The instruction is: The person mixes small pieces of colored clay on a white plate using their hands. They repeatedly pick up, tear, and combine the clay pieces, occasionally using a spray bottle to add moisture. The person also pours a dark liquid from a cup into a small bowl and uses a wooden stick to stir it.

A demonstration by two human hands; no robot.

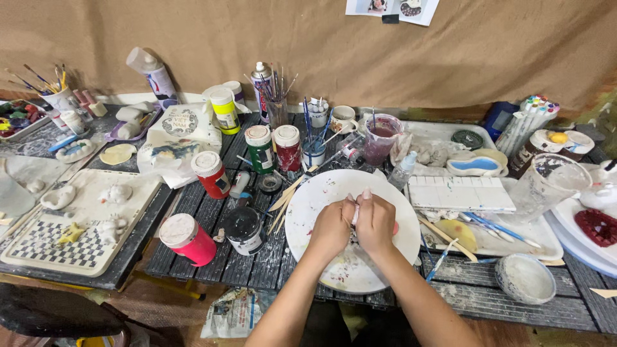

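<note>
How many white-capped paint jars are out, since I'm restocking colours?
5: yellow jar at the back, green jar and dark red jar side by side, red jar left of them, pink jar nearest. Clutter may hide others.

A pink paint jar (188,239) lies tipped beside a black jar (244,229), near a checkered tray (51,247).

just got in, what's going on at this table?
A person has both hands together over a round white paint-smeared plate. The left hand and right hand pinch one small pale object, too hidden to identify. Paint jars, brushes and a white palette crowd the dark slatted table.
</note>
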